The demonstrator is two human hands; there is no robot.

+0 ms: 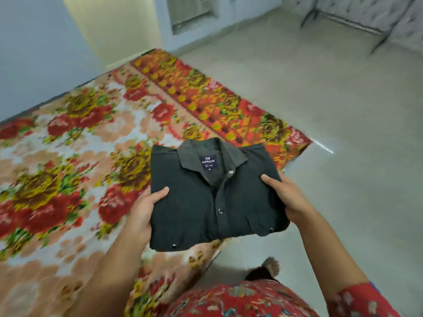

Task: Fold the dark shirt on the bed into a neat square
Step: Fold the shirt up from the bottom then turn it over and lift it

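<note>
already folded: the dark shirt (212, 202) is held over the corner of the bed (68, 156)

the folding itself looks finished. the dark shirt is a compact, nearly square packet, front up, with its collar (210, 154) and label (208, 161) at 12 o'clock and the button placket running down the middle toward 6 o'clock. the left hand (142, 209) clamps the packet's 9 o'clock edge and the right hand (288, 195) clamps its 3 o'clock edge. on each, the thumb lies on top of the cloth and the fingers are tucked out of sight beneath. the packet seems lifted rather than lying flat: its 4 o'clock corner hangs past the bed's corner over the floor (343, 110), while its 9 o'clock side is above the flowered bed. whether any part touches the bed i cannot tell.

so the step in hand is, by my reading, setting down the finished square. the next move calls for carrying it toward 9 or 10 o'clock, fully over the bed, and lowering it level so the layers underneath do not slide apart. the fingers then need to draw out sideways without dragging the bottom fold. the edge near 5 o'clock sits a little uneven by the lower buttons; a light press there would square it off.
</note>
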